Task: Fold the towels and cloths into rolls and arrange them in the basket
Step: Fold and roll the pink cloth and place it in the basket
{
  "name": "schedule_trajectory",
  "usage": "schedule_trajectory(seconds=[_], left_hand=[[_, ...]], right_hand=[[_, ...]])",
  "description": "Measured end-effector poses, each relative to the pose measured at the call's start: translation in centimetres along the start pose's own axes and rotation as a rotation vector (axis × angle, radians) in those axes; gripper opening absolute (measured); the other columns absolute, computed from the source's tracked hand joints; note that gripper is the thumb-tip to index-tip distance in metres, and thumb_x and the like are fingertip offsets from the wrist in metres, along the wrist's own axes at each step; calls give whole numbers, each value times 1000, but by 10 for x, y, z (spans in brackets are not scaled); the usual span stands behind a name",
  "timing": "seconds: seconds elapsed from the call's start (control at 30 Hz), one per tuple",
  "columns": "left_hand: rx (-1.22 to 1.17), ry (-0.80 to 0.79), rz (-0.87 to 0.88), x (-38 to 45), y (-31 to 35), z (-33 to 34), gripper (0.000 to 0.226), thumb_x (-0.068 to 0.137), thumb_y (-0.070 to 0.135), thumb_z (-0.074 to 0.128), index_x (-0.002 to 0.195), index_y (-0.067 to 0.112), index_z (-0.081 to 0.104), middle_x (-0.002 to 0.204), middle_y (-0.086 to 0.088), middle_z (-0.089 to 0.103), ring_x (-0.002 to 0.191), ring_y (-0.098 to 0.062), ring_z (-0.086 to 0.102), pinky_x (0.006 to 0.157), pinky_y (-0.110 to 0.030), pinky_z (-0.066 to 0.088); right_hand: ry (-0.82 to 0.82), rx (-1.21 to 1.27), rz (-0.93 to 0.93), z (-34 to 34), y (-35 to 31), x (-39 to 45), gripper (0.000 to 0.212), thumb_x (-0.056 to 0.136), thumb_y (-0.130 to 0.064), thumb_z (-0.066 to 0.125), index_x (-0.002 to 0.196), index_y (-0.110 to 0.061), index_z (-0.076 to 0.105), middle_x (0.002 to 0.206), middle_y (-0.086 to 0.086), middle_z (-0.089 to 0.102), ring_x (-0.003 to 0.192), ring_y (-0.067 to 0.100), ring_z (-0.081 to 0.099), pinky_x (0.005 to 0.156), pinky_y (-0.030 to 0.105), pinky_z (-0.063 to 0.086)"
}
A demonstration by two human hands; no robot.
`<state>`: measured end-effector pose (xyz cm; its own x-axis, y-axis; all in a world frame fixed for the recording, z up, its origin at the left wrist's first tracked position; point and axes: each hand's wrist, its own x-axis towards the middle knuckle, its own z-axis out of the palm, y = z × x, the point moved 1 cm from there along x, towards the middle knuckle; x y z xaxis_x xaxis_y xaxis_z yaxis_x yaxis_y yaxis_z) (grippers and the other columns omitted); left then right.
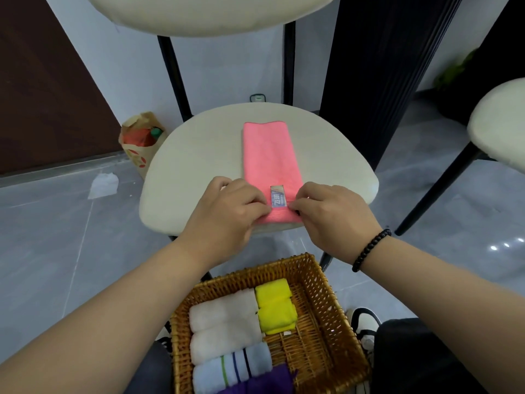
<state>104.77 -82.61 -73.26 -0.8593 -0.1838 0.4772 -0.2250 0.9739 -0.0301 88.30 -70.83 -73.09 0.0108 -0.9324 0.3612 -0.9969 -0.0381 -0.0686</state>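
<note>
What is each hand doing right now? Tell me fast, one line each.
Left hand: closed, pinching the near end of the pink cloth on the chair seat.
Right hand: closed, pinching the same near end, beside its label.

Both hands, left (230,211) and right (329,214), pinching the pink cloth's (268,155) near end (label (277,198) up) on the chair seat (199,166).

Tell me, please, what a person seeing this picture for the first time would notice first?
The bright pink cloth lies folded into a strip on the cream chair seat, with the left hand and right hand pinching its near end. Below, the wicker basket already holds rolled white, yellow and striped towels.
</note>
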Motion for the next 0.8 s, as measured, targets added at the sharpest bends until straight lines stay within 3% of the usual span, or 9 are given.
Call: schedule_trajectory(seconds=[0.07, 0.13, 0.2, 0.33, 0.43, 0.57, 0.67, 0.8], left_hand=[[26, -8, 22, -1, 4, 1, 19, 79, 16, 60, 90, 16, 76, 93, 2, 69, 84, -21, 64, 77, -36, 39], [0, -15, 0, -2, 6, 0, 20, 77, 19, 62, 91, 17, 76, 94, 2, 70, 85, -19, 65, 76, -36, 43], [-33, -30, -38, -4, 5, -1, 20, 78, 25, 65, 93, 18, 75, 97, 3, 70, 87, -18, 65, 74, -37, 44], [-24, -60, -107, -6, 2, 5, 28, 84, 32, 58, 103, 18, 73, 101, 3, 69, 90, -19, 65, 71, -34, 42], [-76, -39, -187, -5, 4, 5, 30, 86, 31, 51, 104, 17, 72, 98, 2, 69, 88, -21, 64, 70, -34, 41], [-170, -13, -325, 0, 6, 4, 34, 89, 35, 44, 105, 19, 71, 94, 4, 69, 86, -23, 59, 72, -36, 42], [-276, 10, -440, 4, 9, 2, 33, 89, 40, 45, 99, 21, 70, 86, 8, 66, 84, -20, 54, 76, -39, 44], [-392, -20, -649, 7, 12, 1, 11, 90, 33, 59, 90, 23, 64, 75, 11, 58, 78, -16, 54, 71, -33, 43]], right_hand=[[-24, -23, -1, 1, -3, -1, 8, 80, -12, 62, 77, -11, 70, 80, 4, 63, 59, 25, 56, 50, 36, 49], [-62, -18, 29, 1, -3, -2, 21, 82, -24, 51, 80, -13, 68, 83, 2, 61, 64, 23, 57, 55, 36, 49], [-84, 3, 48, 1, -3, -3, 23, 81, -30, 53, 85, -12, 66, 87, 2, 60, 69, 23, 56, 58, 37, 49], [-79, 76, 98, 0, 0, -2, 23, 83, -24, 66, 100, -10, 63, 99, 6, 59, 82, 25, 57, 67, 39, 51], [-82, 174, 168, -3, 4, 3, 23, 91, -25, 58, 109, -12, 61, 108, 4, 55, 96, 22, 52, 80, 37, 48], [-127, 289, 217, -5, 6, 10, 21, 95, -22, 50, 110, -10, 60, 108, 4, 52, 100, 21, 48, 87, 36, 44], [-195, 327, 241, -6, 8, 15, 21, 97, -19, 46, 110, -12, 59, 104, 2, 51, 98, 18, 46, 87, 33, 41], [-240, 366, 293, -5, 9, 23, 20, 97, -19, 44, 102, -13, 62, 94, 1, 55, 89, 17, 50, 78, 29, 40]])
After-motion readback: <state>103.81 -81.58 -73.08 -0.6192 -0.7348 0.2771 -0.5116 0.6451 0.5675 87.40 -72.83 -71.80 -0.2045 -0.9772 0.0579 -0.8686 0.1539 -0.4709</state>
